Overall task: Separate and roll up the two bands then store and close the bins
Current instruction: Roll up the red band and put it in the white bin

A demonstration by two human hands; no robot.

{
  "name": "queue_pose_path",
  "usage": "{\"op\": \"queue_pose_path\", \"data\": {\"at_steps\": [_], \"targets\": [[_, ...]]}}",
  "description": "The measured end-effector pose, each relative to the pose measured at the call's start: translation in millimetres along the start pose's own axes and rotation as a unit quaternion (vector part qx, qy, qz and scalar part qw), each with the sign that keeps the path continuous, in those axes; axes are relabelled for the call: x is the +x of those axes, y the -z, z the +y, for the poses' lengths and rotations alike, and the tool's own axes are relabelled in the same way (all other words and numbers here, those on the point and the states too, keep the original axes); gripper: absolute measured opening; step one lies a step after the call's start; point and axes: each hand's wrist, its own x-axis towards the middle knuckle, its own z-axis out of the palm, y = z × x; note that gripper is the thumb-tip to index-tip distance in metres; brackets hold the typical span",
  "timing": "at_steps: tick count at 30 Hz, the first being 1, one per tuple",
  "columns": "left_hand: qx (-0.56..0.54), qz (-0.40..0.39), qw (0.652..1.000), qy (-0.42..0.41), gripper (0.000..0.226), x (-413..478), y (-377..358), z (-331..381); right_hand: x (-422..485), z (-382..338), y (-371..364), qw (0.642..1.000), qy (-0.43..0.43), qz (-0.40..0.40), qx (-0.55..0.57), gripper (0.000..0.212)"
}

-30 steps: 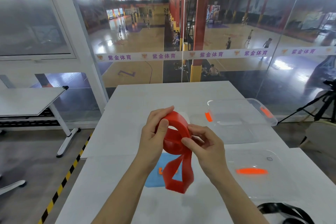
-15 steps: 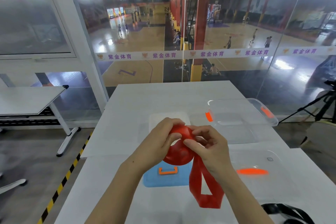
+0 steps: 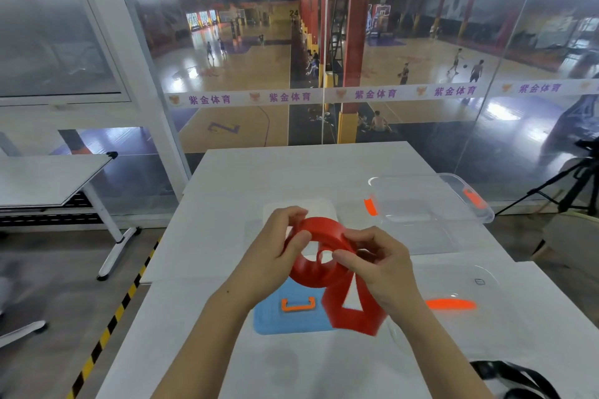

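While pinched between left hand [image 3: 275, 246] and right hand [image 3: 384, 264], red band [image 3: 319, 256] coils.

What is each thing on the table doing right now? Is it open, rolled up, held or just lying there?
red band: partly rolled, tail hanging loose, held in both hands
left hand: gripping the roll
right hand: pinching the roll
black band: lying unrolled at the table's near edge
clear bin: open, nothing seen inside
blue lid: off, flat on the table
clear lid: off, flat on the table
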Motion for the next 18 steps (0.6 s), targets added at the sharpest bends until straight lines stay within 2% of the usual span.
{"op": "queue_pose_path", "data": {"at_steps": [2, 4, 7, 11, 14, 18], "targets": [[0.039, -0.017, 0.999, -0.014, 0.039, 1.2, -5.0, 3.1, -0.3, -1.1, -3.0, 1.000, -0.001, -0.012, 0.005, 0.028], [0.083, -0.021, 0.994, -0.066, 0.039, 1.6, -11.6, 2.0, -1.2, -1.5, -7.5, 1.000, -0.004, -0.018, 0.010, 0.027], [0.035, -0.005, 0.996, -0.077, 0.035, 0.5, -16.8, -6.0, 0.6, -0.9, -6.5, 0.999, -0.011, -0.050, 0.019, 0.030], [-0.060, 0.117, 0.989, -0.068, 0.037, -1.6, -14.1, -8.6, 5.4, 7.6, 8.6, 0.988, -0.029, -0.151, -0.006, 0.044], [-0.108, 0.189, 0.974, -0.058, 0.040, 2.0, -1.9, -3.8, 6.4, 21.7, 17.4, 0.986, -0.049, -0.157, -0.016, 0.037], [-0.167, 0.227, 0.959, -0.024, 0.038, 7.0, 11.1, 6.3, 5.7, 34.9, 12.3, 0.975, -0.042, -0.189, -0.105, 0.028]]}}
